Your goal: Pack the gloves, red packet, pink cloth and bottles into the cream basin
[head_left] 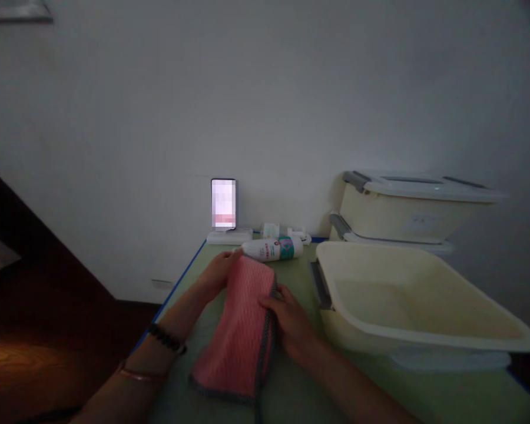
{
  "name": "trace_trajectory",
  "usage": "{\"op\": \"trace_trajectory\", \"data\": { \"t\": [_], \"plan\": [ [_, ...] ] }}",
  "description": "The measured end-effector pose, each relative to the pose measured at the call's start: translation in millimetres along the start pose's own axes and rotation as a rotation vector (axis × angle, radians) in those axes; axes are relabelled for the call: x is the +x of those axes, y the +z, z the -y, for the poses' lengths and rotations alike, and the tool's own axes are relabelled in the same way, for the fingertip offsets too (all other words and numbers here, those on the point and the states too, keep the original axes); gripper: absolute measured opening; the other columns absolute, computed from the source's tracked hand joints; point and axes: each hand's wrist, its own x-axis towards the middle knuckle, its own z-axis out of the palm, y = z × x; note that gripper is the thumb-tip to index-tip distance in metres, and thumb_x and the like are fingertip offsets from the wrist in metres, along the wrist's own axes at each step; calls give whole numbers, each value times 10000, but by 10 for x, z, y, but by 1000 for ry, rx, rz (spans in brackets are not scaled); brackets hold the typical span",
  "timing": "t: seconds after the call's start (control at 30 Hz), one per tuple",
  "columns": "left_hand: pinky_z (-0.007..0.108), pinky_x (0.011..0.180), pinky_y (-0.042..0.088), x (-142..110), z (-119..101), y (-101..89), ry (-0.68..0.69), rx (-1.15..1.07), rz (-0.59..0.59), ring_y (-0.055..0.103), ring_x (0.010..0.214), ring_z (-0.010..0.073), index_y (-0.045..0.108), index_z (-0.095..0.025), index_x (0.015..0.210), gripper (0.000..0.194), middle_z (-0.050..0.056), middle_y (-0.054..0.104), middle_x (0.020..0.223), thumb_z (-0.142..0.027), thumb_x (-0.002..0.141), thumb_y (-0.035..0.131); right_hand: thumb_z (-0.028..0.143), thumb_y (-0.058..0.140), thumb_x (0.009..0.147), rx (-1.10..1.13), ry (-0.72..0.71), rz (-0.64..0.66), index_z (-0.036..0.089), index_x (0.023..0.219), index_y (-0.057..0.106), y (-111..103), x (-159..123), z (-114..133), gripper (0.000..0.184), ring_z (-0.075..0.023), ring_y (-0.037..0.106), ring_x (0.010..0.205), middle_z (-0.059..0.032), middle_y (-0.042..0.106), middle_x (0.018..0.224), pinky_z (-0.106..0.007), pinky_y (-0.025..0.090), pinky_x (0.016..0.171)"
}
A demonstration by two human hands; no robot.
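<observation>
A pink cleaning cloth (242,330) with a dark grey stitched edge hangs between my two hands above the green tabletop. My left hand (218,272) grips its upper left corner, with the fingertips partly behind the fabric. Lower down, my right hand (291,321) pinches the right edge between thumb and fingers. The cloth looks folded over along that edge. Just beyond its top lies a white bottle (271,249) with a teal and purple label, on its side. Black beads and a thin band circle my left wrist.
A lit phone (224,204) stands on a white base (229,237) near the wall. At right is an open cream bin (380,335), with lidded cream bins (393,215) stacked behind it. Small white items (298,235) sit behind the bottle. A blue edge (188,268) borders the table.
</observation>
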Motion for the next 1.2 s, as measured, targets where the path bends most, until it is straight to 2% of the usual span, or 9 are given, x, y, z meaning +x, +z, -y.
{"op": "trace_trajectory", "data": {
  "t": [0.2, 0.4, 0.5, 0.57, 0.63, 0.77, 0.83, 1.03, 1.2],
  "plan": [
    [276, 547, 487, -29, 130, -48, 22, 220, 187, 639, 638, 185, 516, -160, 925, 384, 39, 674, 731, -367, 664, 706, 176, 518, 764, -338, -147, -16, 185, 1231, 339, -289, 43, -84, 500, -192, 626, 952, -94, 628, 1090, -355, 478, 841],
    [405, 720, 499, 3, 240, -26, 182, 468, 114, 621, 777, 218, 405, -204, 1109, 491, 61, 638, 945, -329, 707, 659, 210, 453, 847, -891, -552, -43, 204, 1399, 113, -412, -72, -231, 648, -251, 319, 1326, -170, 283, 1447, -476, 359, 1028],
    [478, 845, 446, -17, 252, -19, 434, 727, 57, 571, 937, 262, 425, -175, 1175, 499, 117, 565, 1095, -263, 725, 624, 206, 450, 856, -1188, -688, -1, 201, 1414, 108, -469, -217, -255, 654, -277, 193, 1371, -166, 176, 1482, -519, 306, 1057],
    [485, 901, 414, -44, 235, -28, 676, 915, -11, 505, 1051, 287, 486, -154, 1151, 419, 148, 508, 1155, -227, 751, 588, 197, 455, 859, -1349, -730, 57, 179, 1397, 177, -526, -313, -241, 606, -276, 217, 1359, -176, 214, 1461, -509, 321, 1053],
    [448, 918, 417, -68, 212, -45, 835, 1005, 40, 491, 1069, 270, 550, -150, 1078, 291, 140, 517, 1125, -211, 794, 543, 173, 471, 851, -1434, -787, 143, 150, 1312, 327, -588, -389, -215, 483, -262, 345, 1284, -182, 370, 1360, -467, 389, 1012],
    [356, 939, 426, -85, 224, -71, 886, 1018, 565, 554, 1026, 191, 606, -186, 1014, 197, 73, 630, 1059, -243, 879, 474, 129, 478, 844, -1440, -984, 358, 152, 981, 539, -666, -456, -185, 151, -191, 559, 905, -89, 620, 940, -351, 503, 815],
    [372, 1002, 378, -79, 273, -70, 903, 1054, 687, 510, 1139, 198, 577, -205, 1131, 274, 69, 614, 1184, -296, 892, 477, 129, 474, 843, -1430, -1021, 440, 170, 882, 566, -668, -457, -177, 108, -167, 556, 790, -47, 632, 812, -317, 497, 750],
    [467, 1105, 199, -89, 408, -14, 880, 1293, 627, 229, 1368, 242, 367, -193, 1372, 482, 101, 328, 1470, -401, 937, 356, 162, 498, 838, -1475, -896, 468, 184, 842, 595, -711, -438, -78, 100, -162, 537, 806, -35, 638, 823, -313, 454, 781],
    [500, 1069, 241, -205, 358, 69, 789, 1386, 525, 313, 1315, 288, 390, -212, 1359, 512, 113, 385, 1430, -465, 916, 354, 161, 495, 839, -1565, -866, 415, 193, 822, 606, -855, -462, 17, 117, -179, 536, 790, -39, 644, 805, -336, 450, 755]
  ]
}}
